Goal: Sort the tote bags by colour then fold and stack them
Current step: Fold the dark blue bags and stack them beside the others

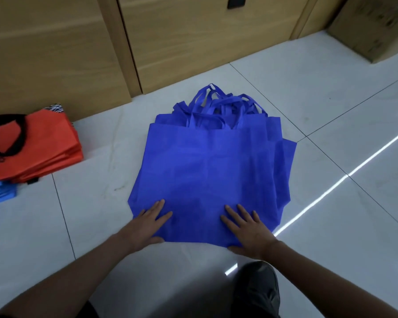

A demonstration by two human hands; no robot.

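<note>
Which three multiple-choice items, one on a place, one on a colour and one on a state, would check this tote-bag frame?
1. Where does the orange stack lie relative to the dark blue pile?
A) to its left
B) on top of it
C) to its right

2. What colour is the handle on the top orange bag?
A) white
B) black
C) green

3. How are the left hand and right hand placed?
A) both flat on the pile's near edge
B) both gripping handles
C) both off the pile

Answers:
1 A: the orange stack sits at the left edge, apart from the pile.
2 B: a black loop lies across the orange fabric.
3 A: straight fingers rest on the blue fabric.
</note>
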